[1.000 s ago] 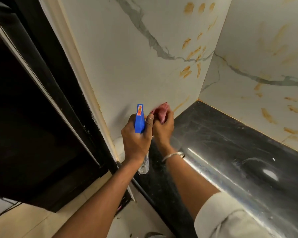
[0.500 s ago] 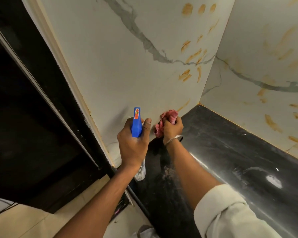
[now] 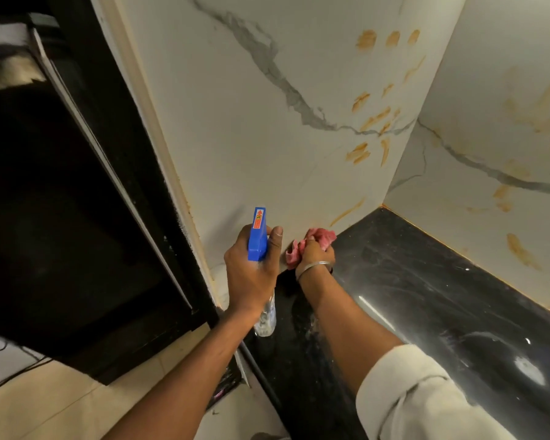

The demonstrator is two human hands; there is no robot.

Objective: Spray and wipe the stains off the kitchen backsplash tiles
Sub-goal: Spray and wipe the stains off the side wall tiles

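Observation:
My left hand (image 3: pixel 251 274) grips a spray bottle (image 3: pixel 257 236) with a blue trigger head; its clear body hangs below my wrist. Just to its right, my right hand (image 3: pixel 315 254) holds a bunched pink cloth (image 3: pixel 323 236) against the foot of the left backsplash tile (image 3: pixel 251 138), where the tile meets the counter. Orange-brown stains (image 3: pixel 367 119) streak this white marble tile higher up toward the corner. One long stain (image 3: pixel 346 212) lies just above the cloth. More stains (image 3: pixel 521 252) mark the right-hand tile.
A glossy black countertop (image 3: pixel 442 296) runs along under the tiles into the corner. A dark cabinet or appliance (image 3: pixel 61 217) stands left of the tiled wall's edge. Beige floor tiles (image 3: pixel 45 408) lie below, with a cable at the far left.
My right hand has carried the pink cloth down and to the right along the base of the tile. The spray bottle stays in my left hand, nearly still.

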